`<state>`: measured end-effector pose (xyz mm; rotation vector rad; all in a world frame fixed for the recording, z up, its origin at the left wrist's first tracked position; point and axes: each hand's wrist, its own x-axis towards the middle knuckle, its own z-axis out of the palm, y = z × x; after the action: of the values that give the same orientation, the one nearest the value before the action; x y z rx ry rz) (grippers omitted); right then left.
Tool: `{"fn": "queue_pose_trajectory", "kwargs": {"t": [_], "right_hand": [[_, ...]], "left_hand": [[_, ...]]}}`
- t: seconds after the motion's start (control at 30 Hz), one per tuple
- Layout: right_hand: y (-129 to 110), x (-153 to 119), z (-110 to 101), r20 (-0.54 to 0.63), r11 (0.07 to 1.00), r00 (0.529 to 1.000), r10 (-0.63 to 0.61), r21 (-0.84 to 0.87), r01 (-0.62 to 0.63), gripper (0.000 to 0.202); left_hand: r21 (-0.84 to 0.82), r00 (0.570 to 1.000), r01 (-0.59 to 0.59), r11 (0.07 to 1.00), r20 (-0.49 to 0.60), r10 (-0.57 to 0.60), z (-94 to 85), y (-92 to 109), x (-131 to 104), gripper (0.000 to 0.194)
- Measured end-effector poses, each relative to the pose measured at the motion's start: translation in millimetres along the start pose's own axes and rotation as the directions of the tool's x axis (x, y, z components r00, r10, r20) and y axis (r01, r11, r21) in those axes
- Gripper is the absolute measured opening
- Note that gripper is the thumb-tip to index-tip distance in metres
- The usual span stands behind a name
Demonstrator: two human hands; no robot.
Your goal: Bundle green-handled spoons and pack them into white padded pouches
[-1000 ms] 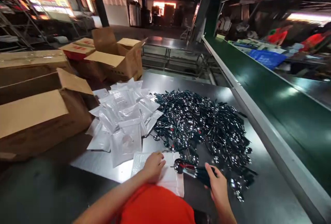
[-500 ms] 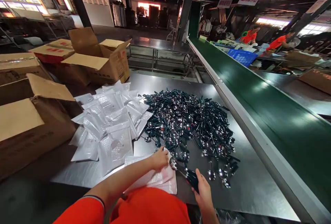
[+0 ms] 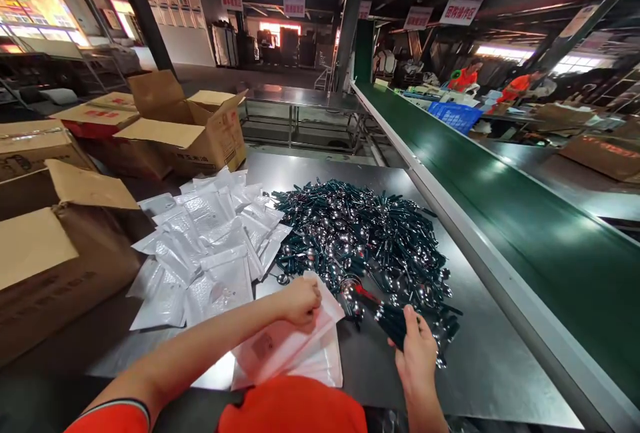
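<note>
My left hand (image 3: 300,301) is closed on the upper edge of a white bubble mailer (image 3: 280,347), which is lifted and tilted above more flat mailers (image 3: 325,359) at the table's front. To its right, my right hand (image 3: 419,349) grips a bundle of spoons (image 3: 393,323) by their dark green handles. The shiny bowls of the bundle point up and left, near the mailer's raised corner but apart from it. Behind both hands lies a large heap of similar spoons (image 3: 350,219). Filled-looking white mailers (image 3: 210,239) are piled to the left of the heap.
Open cardboard boxes (image 3: 100,253) stand along the left side, with another open box (image 3: 213,136) behind the mailers. A green conveyor belt (image 3: 480,179) runs along the right of the metal table (image 3: 505,353). Beyond it are a blue basket (image 3: 455,116) and two people in orange.
My left hand has lifted the mailer's edge, and the mailer now tilts up. My right hand has moved right with the bundle of spoons. The view has shifted slightly.
</note>
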<state>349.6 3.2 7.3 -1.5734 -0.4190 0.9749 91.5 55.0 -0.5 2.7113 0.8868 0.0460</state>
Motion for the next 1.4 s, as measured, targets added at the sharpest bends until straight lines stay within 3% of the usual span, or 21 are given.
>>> {"fn": "queue_pose_trajectory", "kwargs": {"t": [0.13,0.23,0.3,0.37,0.4,0.43,0.47,0.53,0.57,0.6,0.67,0.87,0.97,1.03,1.07,1.13,1.17,1.23,1.3,1.33,1.4], "right_hand": [[-22.9,-10.1,3.5,0.097,0.999,0.994,-0.041,0.027,0.038,0.054],[-31.4,-13.0,6.1,0.096,0.994,0.990,-0.104,-0.018,0.106,0.050],[-34.6,-14.0,6.2,0.057,0.970,0.977,-0.205,-0.119,0.211,0.046],[-38.4,-16.1,4.9,0.024,0.861,0.896,-0.443,-0.269,0.432,0.041],[-41.2,-18.2,4.0,0.045,0.742,0.795,-0.605,-0.331,0.583,0.038],[-44.9,-20.9,3.0,0.100,0.577,0.645,-0.758,-0.358,0.734,0.034],[-49.6,-24.5,2.2,0.183,0.371,0.450,-0.874,-0.347,0.861,0.029],[-61.7,-33.6,1.0,0.373,-0.028,0.060,-0.926,-0.227,0.973,0.015],[-68.6,-38.6,0.7,0.452,-0.158,-0.073,-0.889,-0.154,0.975,0.009],[-75.6,-43.5,0.5,0.514,-0.237,-0.155,-0.843,-0.097,0.967,0.007],[-88.1,-51.7,1.0,0.591,-0.290,-0.218,-0.777,-0.029,0.957,0.007],[-95.8,-66.0,16.2,0.691,-0.275,-0.216,-0.690,0.025,0.961,0.013],[-90.7,-75.2,30.7,0.731,-0.273,-0.121,-0.672,-0.092,0.958,0.030],[-89.3,-78.7,36.4,0.700,-0.250,-0.039,-0.713,-0.201,0.947,0.050],[-88.9,-78.6,36.5,0.665,-0.212,-0.003,-0.747,-0.234,0.949,0.060],[-87.0,-74.4,31.5,0.571,-0.066,0.078,-0.817,-0.227,0.972,0.068],[-84.7,-71.1,27.3,0.534,0.047,0.145,-0.833,-0.193,0.980,0.066],[-76.9,-64.5,19.3,0.514,0.330,0.322,-0.795,-0.079,0.941,0.070],[-65.6,-61.9,16.4,0.597,0.615,0.472,-0.649,0.046,0.787,0.090],[-59.2,-62.8,17.4,0.653,0.725,0.512,-0.558,0.082,0.684,0.095],[-46.3,-67.7,23.1,0.718,0.845,0.559,-0.416,0.078,0.529,0.074]], "left_hand": [[-0.001,0.999,0.003,1.000,-0.050,-0.003,-27.3,10.1,-1.3,0.014],[-0.045,0.995,-0.013,0.999,-0.095,0.008,-47.0,19.5,-5.0,0.018],[-0.096,0.992,-0.055,0.994,-0.115,0.044,-56.1,23.5,-8.5,0.017],[-0.173,0.986,-0.092,0.981,-0.150,0.066,-60.2,25.2,-11.2,0.014],[-0.202,0.984,-0.091,0.975,-0.170,0.057,-60.4,25.5,-11.9,0.013],[-0.226,0.983,-0.076,0.971,-0.183,0.034,-59.5,25.7,-12.1,0.012],[-0.239,0.982,-0.046,0.970,-0.187,0.001,-57.7,25.9,-11.9,0.011],[-0.243,0.980,0.027,0.970,-0.182,-0.074,-53.1,26.9,-10.7,0.011],[-0.250,0.976,0.057,0.967,-0.191,-0.107,-50.8,27.6,-10.1,0.012],[-0.261,0.969,0.079,0.962,-0.208,-0.136,-48.8,28.5,-9.7,0.014],[-0.288,0.951,0.089,0.954,-0.260,-0.167,-46.2,30.8,-9.5,0.019],[-0.331,0.934,-0.022,0.944,-0.344,-0.099,-50.8,51.8,-7.9,0.015],[-0.421,0.923,-0.073,0.904,-0.371,-0.098,-53.8,69.2,-5.9,0.040],[-0.400,0.884,-0.118,0.909,-0.459,-0.087,-53.3,76.5,-6.2,0.055],[-0.346,0.851,-0.154,0.926,-0.522,-0.054,-52.8,78.3,-6.9,0.053],[-0.203,0.771,-0.234,0.951,-0.635,0.054,-53.6,79.8,-9.4,0.031],[-0.147,0.728,-0.259,0.955,-0.679,0.093,-55.5,80.2,-11.1,0.022],[-0.084,0.660,-0.283,0.955,-0.740,0.131,-62.8,81.6,-15.1,0.022],[-0.050,0.612,-0.297,0.954,-0.777,0.149,-72.5,82.6,-19.2,0.020],[-0.032,0.597,-0.310,0.950,-0.785,0.168,-76.6,82.1,-20.9,0.017],[0.022,0.578,-0.370,0.929,-0.777,0.249,-79.9,78.1,-23.9,0.014]]}}
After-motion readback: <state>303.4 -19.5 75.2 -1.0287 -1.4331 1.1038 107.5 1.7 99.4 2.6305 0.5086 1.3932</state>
